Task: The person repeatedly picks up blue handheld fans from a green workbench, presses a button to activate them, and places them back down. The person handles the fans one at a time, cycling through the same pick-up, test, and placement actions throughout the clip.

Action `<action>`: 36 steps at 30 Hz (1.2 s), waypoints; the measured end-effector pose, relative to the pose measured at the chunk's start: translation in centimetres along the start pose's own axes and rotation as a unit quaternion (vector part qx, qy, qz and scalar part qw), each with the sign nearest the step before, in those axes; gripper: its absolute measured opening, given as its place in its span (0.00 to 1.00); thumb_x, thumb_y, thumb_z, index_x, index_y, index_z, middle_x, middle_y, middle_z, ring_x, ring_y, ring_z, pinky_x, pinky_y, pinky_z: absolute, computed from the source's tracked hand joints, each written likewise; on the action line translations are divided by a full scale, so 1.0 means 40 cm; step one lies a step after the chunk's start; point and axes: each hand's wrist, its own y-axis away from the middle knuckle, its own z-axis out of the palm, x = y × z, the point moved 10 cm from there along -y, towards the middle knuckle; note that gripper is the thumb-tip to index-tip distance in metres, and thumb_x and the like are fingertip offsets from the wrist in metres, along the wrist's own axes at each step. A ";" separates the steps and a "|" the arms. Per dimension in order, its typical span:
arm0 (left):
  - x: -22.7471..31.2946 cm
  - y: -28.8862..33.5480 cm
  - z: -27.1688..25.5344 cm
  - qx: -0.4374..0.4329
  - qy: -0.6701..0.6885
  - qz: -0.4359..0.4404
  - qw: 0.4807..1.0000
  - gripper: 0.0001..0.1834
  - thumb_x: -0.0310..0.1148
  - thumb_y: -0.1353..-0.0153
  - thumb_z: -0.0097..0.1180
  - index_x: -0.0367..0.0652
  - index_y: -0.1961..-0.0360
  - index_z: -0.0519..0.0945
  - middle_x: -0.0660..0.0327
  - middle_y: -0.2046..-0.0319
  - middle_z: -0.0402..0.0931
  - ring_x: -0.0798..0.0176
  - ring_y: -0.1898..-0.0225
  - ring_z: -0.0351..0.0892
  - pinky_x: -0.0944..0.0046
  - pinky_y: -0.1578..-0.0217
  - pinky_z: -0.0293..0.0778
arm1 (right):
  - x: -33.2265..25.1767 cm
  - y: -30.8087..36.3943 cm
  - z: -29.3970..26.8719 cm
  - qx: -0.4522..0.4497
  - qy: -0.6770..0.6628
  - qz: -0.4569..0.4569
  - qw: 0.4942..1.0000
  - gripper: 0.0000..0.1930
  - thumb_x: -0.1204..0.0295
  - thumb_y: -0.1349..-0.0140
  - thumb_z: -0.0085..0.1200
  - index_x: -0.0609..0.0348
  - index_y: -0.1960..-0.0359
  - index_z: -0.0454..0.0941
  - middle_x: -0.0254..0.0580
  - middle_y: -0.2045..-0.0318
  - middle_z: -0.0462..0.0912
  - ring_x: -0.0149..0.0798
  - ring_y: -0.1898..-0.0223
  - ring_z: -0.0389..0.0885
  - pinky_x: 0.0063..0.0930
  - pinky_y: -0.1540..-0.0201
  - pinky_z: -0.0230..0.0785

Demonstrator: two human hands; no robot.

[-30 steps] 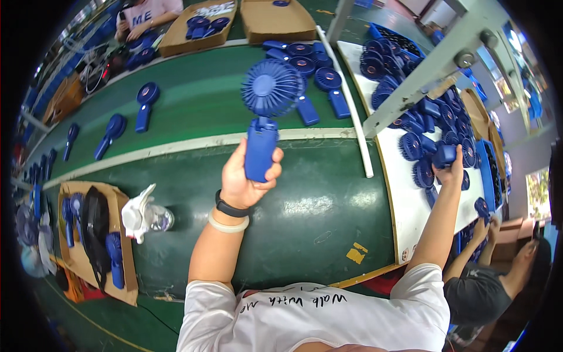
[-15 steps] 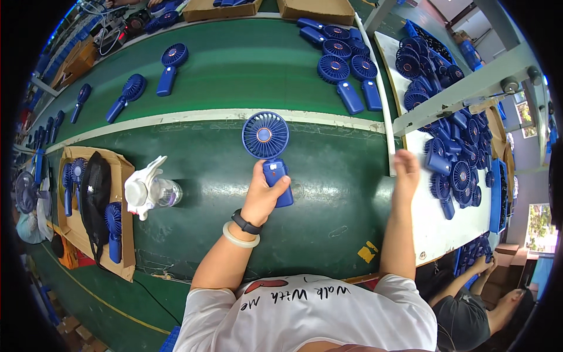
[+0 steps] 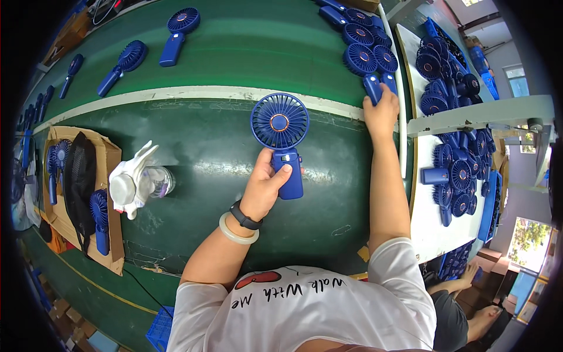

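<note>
Blue plastic handheld fan gripped by its handle in the left hand, fingers wrapped shut around the lower stem and thumb pressed on the front just below the round grille, held over the dark green bench on the near side of the white strip. Looks light and rigid, likely easy to lift one-handed; best taken by the thick handle, since the thin grille ribs and the blades behind them seem the fragile part, and smooth plastic could slip in a loose hold. Right hand stretched beyond the held fan to a cluster of like fans at the strip's far end, fingers closed over one blue handle. Left of the held fan, a clear bottle with a white cloth; further left, a cardboard tray with more fans and a black bag
</note>
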 end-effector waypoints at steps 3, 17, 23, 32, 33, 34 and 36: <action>-0.006 -0.003 -0.015 0.006 -0.002 0.000 1.000 0.23 0.28 0.38 0.51 0.42 0.42 0.61 0.55 0.54 0.73 0.59 0.57 0.78 0.59 0.55 0.75 | 0.004 -0.038 0.057 -0.084 0.140 0.079 0.983 0.30 0.59 0.43 0.55 0.53 0.39 0.62 0.51 0.47 0.70 0.56 0.46 0.66 0.54 0.46 0.58; 0.004 0.005 -0.028 0.068 0.033 0.005 0.997 0.21 0.28 0.37 0.49 0.40 0.44 0.60 0.55 0.57 0.71 0.60 0.59 0.77 0.60 0.57 0.77 | -0.348 0.313 -0.039 -0.399 -0.860 0.208 0.241 0.30 0.51 0.33 0.40 0.53 0.36 0.53 0.49 0.55 0.72 0.40 0.64 0.72 0.35 0.66 0.69; 0.027 0.015 -0.021 0.073 0.059 0.007 0.996 0.36 0.23 0.42 0.55 0.59 0.38 0.51 0.57 0.52 0.67 0.61 0.56 0.75 0.54 0.62 0.80 | -0.335 0.344 -0.001 -0.384 -0.851 0.229 0.274 0.27 0.50 0.32 0.36 0.56 0.39 0.60 0.51 0.57 0.73 0.41 0.67 0.73 0.34 0.67 0.69; -0.005 0.008 -0.013 0.024 0.019 -0.034 0.999 0.26 0.19 0.49 0.61 0.44 0.49 0.65 0.60 0.64 0.75 0.65 0.63 0.77 0.62 0.63 0.77 | -0.250 0.342 0.041 -0.312 -0.710 0.228 0.588 0.25 0.66 0.41 0.58 0.62 0.45 0.64 0.43 0.60 0.76 0.36 0.63 0.79 0.31 0.61 0.76; -0.010 0.010 -0.015 0.011 0.000 -0.042 0.999 0.25 0.20 0.49 0.61 0.42 0.50 0.66 0.60 0.64 0.75 0.65 0.63 0.77 0.61 0.60 0.77 | -0.249 0.340 0.042 -0.311 -0.695 0.218 0.611 0.25 0.66 0.41 0.57 0.62 0.46 0.64 0.43 0.60 0.77 0.36 0.64 0.79 0.31 0.61 0.76; -0.016 0.011 -0.013 -0.002 -0.020 -0.049 0.999 0.24 0.21 0.49 0.62 0.41 0.51 0.68 0.60 0.64 0.75 0.64 0.63 0.77 0.61 0.58 0.76 | -0.255 0.334 0.032 -0.314 -0.688 0.200 0.623 0.23 0.68 0.41 0.56 0.62 0.47 0.65 0.44 0.59 0.77 0.37 0.62 0.80 0.31 0.60 0.75; -0.019 0.011 -0.015 0.003 -0.037 -0.049 0.998 0.23 0.21 0.50 0.63 0.39 0.53 0.69 0.60 0.64 0.75 0.64 0.62 0.77 0.59 0.55 0.75 | -0.258 0.335 0.027 -0.328 -0.683 0.201 0.621 0.20 0.70 0.40 0.55 0.62 0.47 0.66 0.42 0.60 0.78 0.35 0.62 0.79 0.29 0.58 0.73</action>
